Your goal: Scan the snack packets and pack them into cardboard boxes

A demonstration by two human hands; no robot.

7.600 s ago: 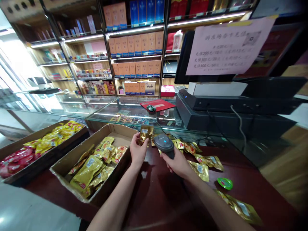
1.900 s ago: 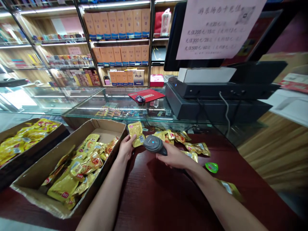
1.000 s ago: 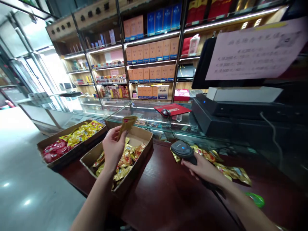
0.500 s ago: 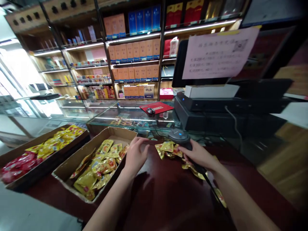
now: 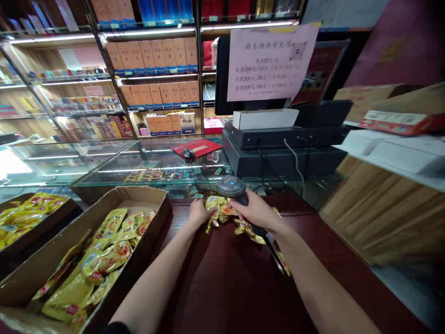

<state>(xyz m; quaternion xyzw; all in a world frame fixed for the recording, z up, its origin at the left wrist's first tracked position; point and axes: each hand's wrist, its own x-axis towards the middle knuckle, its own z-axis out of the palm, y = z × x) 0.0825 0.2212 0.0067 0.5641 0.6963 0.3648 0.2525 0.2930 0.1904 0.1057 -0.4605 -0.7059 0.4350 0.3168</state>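
My left hand (image 5: 200, 213) rests its fingertips on a loose pile of gold foil snack packets (image 5: 219, 209) lying on the dark red wooden counter (image 5: 215, 287). My right hand (image 5: 257, 211) grips a black handheld barcode scanner (image 5: 231, 187), whose head points up and away over the pile. A cable runs from the scanner's handle. More gold packets trail off below my right wrist. To the left of my left forearm stands an open cardboard box (image 5: 139, 191) filled with yellow packets.
A second box of yellow packets (image 5: 21, 243) sits at the far left. A glass display counter (image 5: 149, 160) runs behind, holding a red mat (image 5: 196, 147) and a computer mouse (image 5: 187, 153). A black till unit (image 5: 278, 162) with a cable stands to the right.
My left hand has moved right from beside the box onto the gold pile. The scanner stays in my right hand. The view has tilted and shifted, moving the boxes lower left.
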